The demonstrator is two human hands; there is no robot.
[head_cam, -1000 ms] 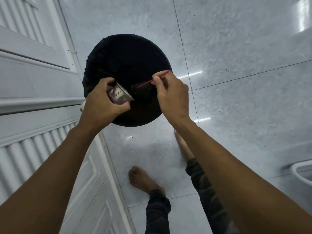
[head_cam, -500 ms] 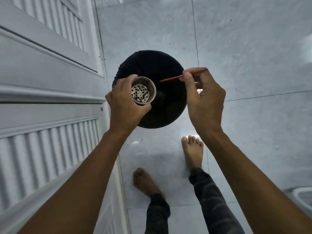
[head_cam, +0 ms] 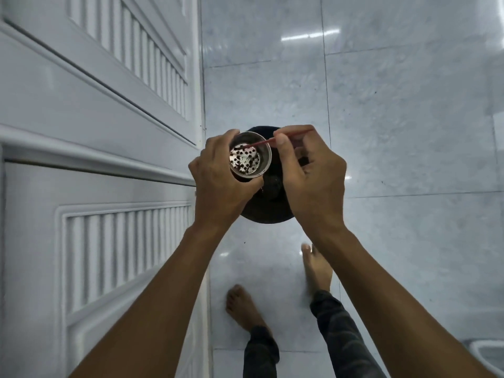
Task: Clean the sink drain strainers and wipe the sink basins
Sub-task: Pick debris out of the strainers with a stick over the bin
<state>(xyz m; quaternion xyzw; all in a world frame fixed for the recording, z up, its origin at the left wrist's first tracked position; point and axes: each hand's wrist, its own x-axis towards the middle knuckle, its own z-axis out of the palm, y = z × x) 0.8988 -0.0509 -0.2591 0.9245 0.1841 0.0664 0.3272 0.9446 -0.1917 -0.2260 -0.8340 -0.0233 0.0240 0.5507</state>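
Observation:
My left hand (head_cam: 218,184) grips a round steel drain strainer (head_cam: 249,158), its open top facing me and its perforated bottom dotted with dark holes. My right hand (head_cam: 308,170) pinches a thin red stick (head_cam: 261,143) between thumb and fingers. The stick's tip reaches inside the strainer cup near its upper left. Both hands hover over a round bin lined with a black bag (head_cam: 266,205) on the floor, mostly hidden behind the hands.
A white louvred door (head_cam: 95,132) fills the left side, close to my left arm. Glossy grey floor tiles (head_cam: 395,132) stretch to the right. My bare feet (head_cam: 245,309) stand below the bin. A white rim (head_cam: 488,353) shows at the bottom right corner.
The strainer turned from sideways to open side up. My right hand moved left and put the red stick's tip into the cup. The view pulled back, so the bin looks smaller.

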